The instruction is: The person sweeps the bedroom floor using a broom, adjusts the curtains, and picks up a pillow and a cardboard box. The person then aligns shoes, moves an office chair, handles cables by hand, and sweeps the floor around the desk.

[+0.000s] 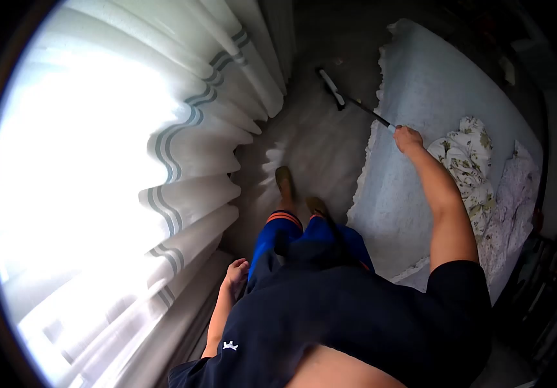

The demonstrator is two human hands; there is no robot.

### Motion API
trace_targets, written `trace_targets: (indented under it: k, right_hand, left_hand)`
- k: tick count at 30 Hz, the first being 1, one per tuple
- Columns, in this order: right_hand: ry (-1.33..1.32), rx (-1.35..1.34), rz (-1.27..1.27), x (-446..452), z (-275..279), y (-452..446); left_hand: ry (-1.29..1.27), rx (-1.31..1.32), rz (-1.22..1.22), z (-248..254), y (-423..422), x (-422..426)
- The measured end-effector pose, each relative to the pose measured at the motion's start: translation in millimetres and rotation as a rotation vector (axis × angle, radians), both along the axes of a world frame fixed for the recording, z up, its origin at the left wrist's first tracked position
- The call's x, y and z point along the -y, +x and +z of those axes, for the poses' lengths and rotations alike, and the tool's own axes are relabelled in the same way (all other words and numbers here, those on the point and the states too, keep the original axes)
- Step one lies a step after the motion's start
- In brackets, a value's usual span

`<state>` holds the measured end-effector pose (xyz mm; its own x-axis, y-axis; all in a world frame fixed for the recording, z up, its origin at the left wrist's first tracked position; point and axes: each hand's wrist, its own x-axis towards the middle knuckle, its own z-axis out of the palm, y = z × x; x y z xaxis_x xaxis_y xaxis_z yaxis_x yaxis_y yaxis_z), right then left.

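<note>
My right hand (408, 139) is closed around the pale grip of a long-handled broom or mop (377, 118). Its dark stick slopes away to a narrow black-and-white head (331, 88) on the grey floor; the frame does not show whether that head has bristles or a pad. My right arm reaches forward over the edge of the bed. Low by my left hip, beside the curtain, hangs my left hand (236, 271), its fingers loosely bent with nothing visible in them.
White curtains (194, 142) with grey-blue stripes hang at the left before a bright window. The bed (408, 84) has a pale, frilled cover; a leafy-patterned cloth (469, 155) and a crumpled lilac cloth (511, 200) lie on it. My slippered feet (284, 181) stand on the floor (317, 145) between.
</note>
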<state>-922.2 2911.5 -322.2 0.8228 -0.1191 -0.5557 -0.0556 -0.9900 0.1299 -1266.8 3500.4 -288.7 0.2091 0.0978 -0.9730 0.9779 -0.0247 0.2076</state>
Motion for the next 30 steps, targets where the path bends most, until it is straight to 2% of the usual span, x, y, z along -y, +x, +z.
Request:
trace_targets:
  k: [1,2,5,7,10,11,13,16,17,20,23,26,29,30]
  right_hand:
    - [0.018,0.006,-0.01,-4.7,16.8,-7.9]
    - [0.041,-0.034,-0.061,-8.2,39.2,-17.6]
    - [0.042,-0.131,-0.174,-17.1,102.4,-49.8]
    - [0.023,-0.221,-0.142,-14.7,126.9,-70.6]
    - [-0.061,-0.218,0.045,8.9,105.9,-112.0]
    - [-0.083,-0.227,0.039,14.4,93.7,-121.8]
    - [-0.127,-0.243,0.042,13.9,91.1,-123.7]
    - [-0.245,-0.15,0.178,43.1,80.6,-116.4]
    - [-0.284,-0.118,0.231,59.1,71.8,-108.5]
    - [-0.34,-0.006,0.257,83.3,70.9,-55.8]
    - [-0.372,-0.042,0.273,105.8,61.1,21.4]
    - [-0.382,0.102,0.279,161.3,15.9,96.9]
    - [-0.357,0.135,0.257,176.7,17.1,170.5]
    - [-0.32,0.158,0.262,181.1,11.8,190.5]
  left_hand:
    - [0.001,-0.002,-0.059,1.1,28.9,-2.6]
    - [-0.02,0.031,-0.011,-4.0,50.3,-10.1]
    - [-0.069,0.121,-0.172,-31.7,124.3,-33.0]
    - [-0.087,0.206,-0.246,-23.6,177.9,-28.4]
    - [-0.109,0.312,-0.371,-31.5,243.7,-17.6]
    - [-0.139,0.321,-0.386,-41.0,257.2,-16.1]
    - [-0.194,0.342,-0.402,-52.6,279.9,-9.0]
    - [-0.263,0.341,-0.457,-73.0,299.5,-7.7]
    - [-0.3,0.362,-0.464,-82.2,302.2,-8.4]
    - [-0.245,0.352,-0.46,-56.5,305.0,13.6]
    - [-0.018,0.436,-0.511,-65.4,290.8,12.5]
    - [0.103,0.252,-0.241,-24.7,281.6,46.9]
    - [0.148,0.243,-0.22,-86.6,212.3,34.7]
    - [0.079,0.223,-0.074,-65.0,207.8,64.8]
